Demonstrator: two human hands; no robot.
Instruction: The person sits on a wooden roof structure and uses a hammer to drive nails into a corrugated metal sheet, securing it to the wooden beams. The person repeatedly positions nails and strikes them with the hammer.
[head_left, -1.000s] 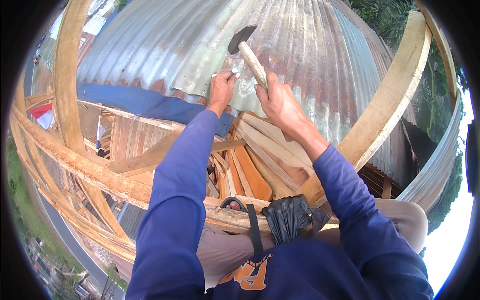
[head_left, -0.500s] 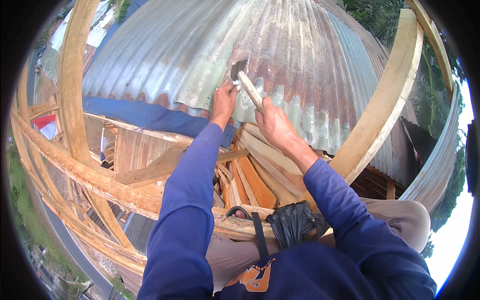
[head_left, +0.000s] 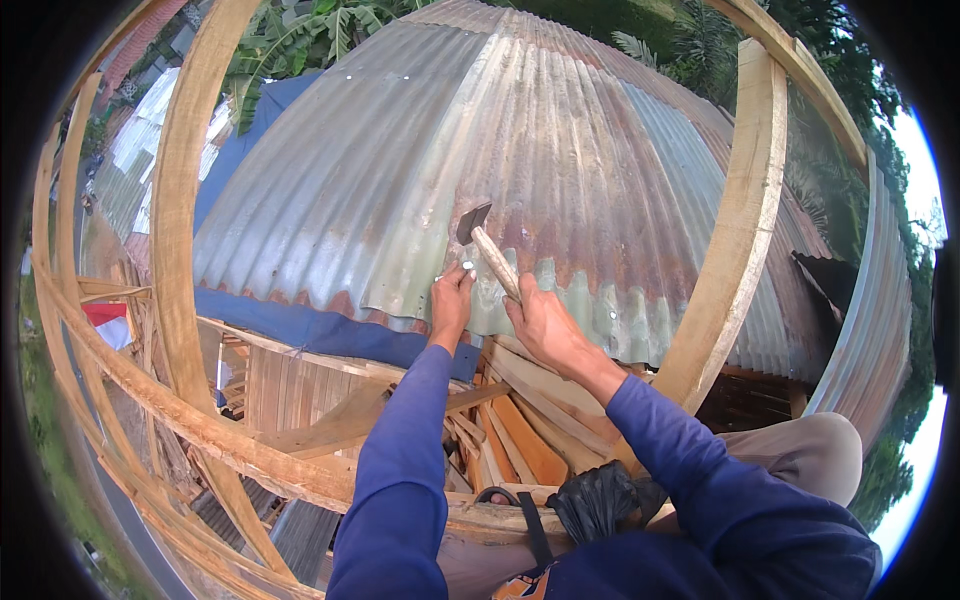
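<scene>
My left hand [head_left: 452, 305] rests low on the rusty corrugated metal roof [head_left: 560, 150]. Its fingertips are pinched around a roofing nail [head_left: 468, 265] with a pale, round head; the shank is hidden. In my right hand [head_left: 550, 325] I grip the wooden handle of a hammer [head_left: 495, 262], fingers wrapped round it. The hammer's dark metal head is just above the nail and appears apart from it. Both forearms, in blue sleeves, reach forward over the roof's wavy lower edge.
Curved-looking timber posts rise at left [head_left: 178, 200] and right [head_left: 735, 230]. A rough wooden beam [head_left: 240, 450] crosses the left side. Loose planks [head_left: 530, 440] lie below the roof edge. A black plastic bag [head_left: 595, 500] is near my lap. Blue sheeting [head_left: 330, 335] hangs under the metal.
The view has tilted up, showing more of the roof and the plants behind it. The hammer head looks slightly farther from the nail. Both hands keep their grips.
</scene>
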